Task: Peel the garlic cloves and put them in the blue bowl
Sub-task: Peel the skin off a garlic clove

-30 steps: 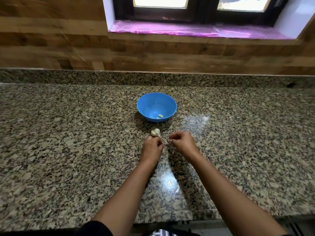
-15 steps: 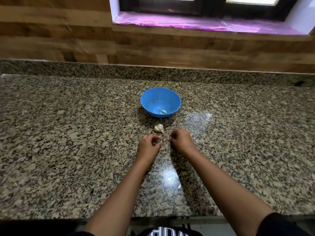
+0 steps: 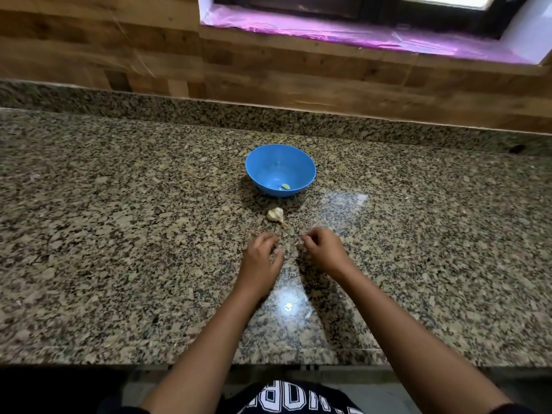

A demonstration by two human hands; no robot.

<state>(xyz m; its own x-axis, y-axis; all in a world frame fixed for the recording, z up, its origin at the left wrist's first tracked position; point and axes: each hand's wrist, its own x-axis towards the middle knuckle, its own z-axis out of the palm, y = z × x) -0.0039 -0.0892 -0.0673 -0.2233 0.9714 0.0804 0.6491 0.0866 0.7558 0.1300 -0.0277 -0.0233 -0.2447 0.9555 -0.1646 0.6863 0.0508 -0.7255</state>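
Note:
The blue bowl (image 3: 301, 162) stands on the granite counter and holds one peeled clove (image 3: 285, 186). Just in front of it lies the garlic bulb (image 3: 275, 214), its thin stem pointing toward me. My left hand (image 3: 260, 256) hovers below the bulb with fingers curled round a small garlic clove that is mostly hidden. My right hand (image 3: 324, 248) is a short gap to its right, fingertips pinching a thin sliver of garlic skin. Neither hand touches the bulb or the bowl.
The speckled granite counter (image 3: 119, 234) stretches wide to both sides, its front edge near my body. A low granite upstand and a wooden wall (image 3: 268, 70) close the back, with a window sill under pink film (image 3: 358, 34) above.
My hands drew back from the garlic bulb toward me and moved slightly apart. The bulb stays in front of the bowl. The camera tilted further down.

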